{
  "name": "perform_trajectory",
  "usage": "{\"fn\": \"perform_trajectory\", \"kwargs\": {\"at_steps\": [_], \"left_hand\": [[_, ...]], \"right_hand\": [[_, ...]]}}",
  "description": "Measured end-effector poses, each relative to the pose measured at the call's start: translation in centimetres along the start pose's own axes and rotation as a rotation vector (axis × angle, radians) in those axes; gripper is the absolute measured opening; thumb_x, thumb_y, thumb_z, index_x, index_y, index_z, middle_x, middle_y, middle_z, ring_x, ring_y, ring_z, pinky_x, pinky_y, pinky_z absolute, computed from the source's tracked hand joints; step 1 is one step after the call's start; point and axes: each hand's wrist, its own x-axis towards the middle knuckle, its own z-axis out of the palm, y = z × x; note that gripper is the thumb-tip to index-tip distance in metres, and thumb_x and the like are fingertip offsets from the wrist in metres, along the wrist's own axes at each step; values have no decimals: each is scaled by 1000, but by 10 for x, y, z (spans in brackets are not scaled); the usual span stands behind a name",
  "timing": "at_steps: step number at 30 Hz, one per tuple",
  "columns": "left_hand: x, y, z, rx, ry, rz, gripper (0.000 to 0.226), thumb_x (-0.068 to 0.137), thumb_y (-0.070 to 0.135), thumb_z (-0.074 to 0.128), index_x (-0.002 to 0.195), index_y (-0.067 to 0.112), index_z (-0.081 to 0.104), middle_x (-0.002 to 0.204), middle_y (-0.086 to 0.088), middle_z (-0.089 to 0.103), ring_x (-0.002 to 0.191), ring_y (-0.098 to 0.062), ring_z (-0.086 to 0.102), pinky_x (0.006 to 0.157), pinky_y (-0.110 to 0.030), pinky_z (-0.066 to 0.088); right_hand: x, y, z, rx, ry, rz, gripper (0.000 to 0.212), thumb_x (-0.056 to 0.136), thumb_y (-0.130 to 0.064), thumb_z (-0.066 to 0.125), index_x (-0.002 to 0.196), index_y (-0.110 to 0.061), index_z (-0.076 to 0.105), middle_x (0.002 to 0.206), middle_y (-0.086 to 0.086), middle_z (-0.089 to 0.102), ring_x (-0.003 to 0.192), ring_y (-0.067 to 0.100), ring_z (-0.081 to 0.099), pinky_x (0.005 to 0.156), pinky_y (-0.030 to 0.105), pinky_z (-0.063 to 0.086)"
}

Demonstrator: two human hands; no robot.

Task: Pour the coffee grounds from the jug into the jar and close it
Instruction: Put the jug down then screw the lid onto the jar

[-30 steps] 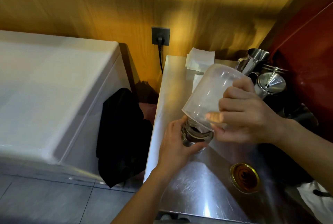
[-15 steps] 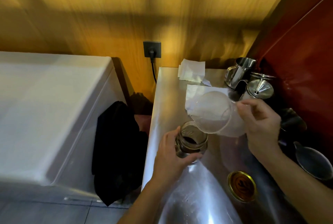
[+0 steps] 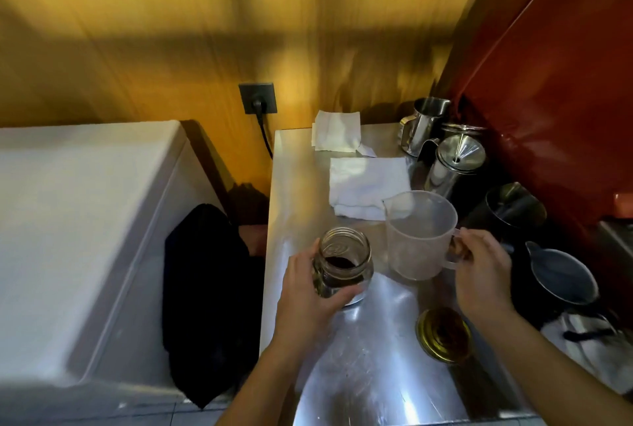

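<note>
Standing upright on the steel desk [image 3: 376, 374], the empty jug [image 3: 419, 237] had the right hand [image 3: 481, 271] with fingers curled around its handle. Just beside it, the left hand [image 3: 308, 292] wrapped the open jar [image 3: 344, 264] of grounds; the gold lid [image 3: 443, 335] lay nearby.

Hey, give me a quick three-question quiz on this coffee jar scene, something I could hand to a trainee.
1. True or false: the jug stands upright on the steel counter.
2. Which hand holds the jar? A) left hand B) right hand C) neither
3. Fill in: the gold lid lies on the counter, so the jar is still ____.

Key: 1 true; 2 A; 3 open.
</note>
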Motion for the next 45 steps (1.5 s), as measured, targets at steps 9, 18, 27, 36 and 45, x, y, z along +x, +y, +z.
{"fn": "perform_trajectory", "kwargs": {"at_steps": [9, 18, 27, 36, 45], "left_hand": [[1, 6, -3, 34, -20, 23, 70, 60, 31, 87, 115, 31, 44, 112, 7, 49, 98, -2, 52, 72, 0, 39], [0, 10, -3, 30, -18, 57, 66, 61, 24, 86, 110, 32, 42, 112, 3, 47, 96, 8, 48, 72, 3, 36], [-3, 10, -1, -35, -36, 68, 68, 60, 16, 87, 112, 24, 43, 115, -3, 52, 98, 7, 52, 70, 2, 39], [-13, 10, 4, -51, -52, 80, 69, 60, 13, 87, 112, 23, 44, 119, -8, 53, 98, 2, 54, 69, 1, 40], [-19, 4, 5, -39, -69, 74, 70, 60, 21, 87, 114, 28, 43, 120, -4, 51, 105, -9, 56, 75, -1, 43]], "right_hand": [[-14, 3, -14, -188, 11, 24, 23, 93, 1, 44, 74, -6, 54, 70, 7, 51, 66, 9, 51, 65, 22, 42], [-20, 2, -21, -428, -32, -69, 14, 96, -15, 47, 106, -15, 58, 102, 2, 58, 89, 6, 53, 67, 19, 41], [-40, 6, -48, -673, -91, -167, 20, 90, -21, 59, 109, -16, 54, 105, 2, 50, 95, 17, 53, 70, 18, 42], [-63, 47, -86, -1401, -546, -239, 98, 57, -78, 37, 137, -22, 35, 141, 0, 40, 129, 23, 34, 103, 40, 26], [-66, 43, -85, -1267, -481, -335, 63, 72, -41, 77, 125, -21, 49, 128, 1, 50, 118, 23, 42, 97, 34, 30]]}}
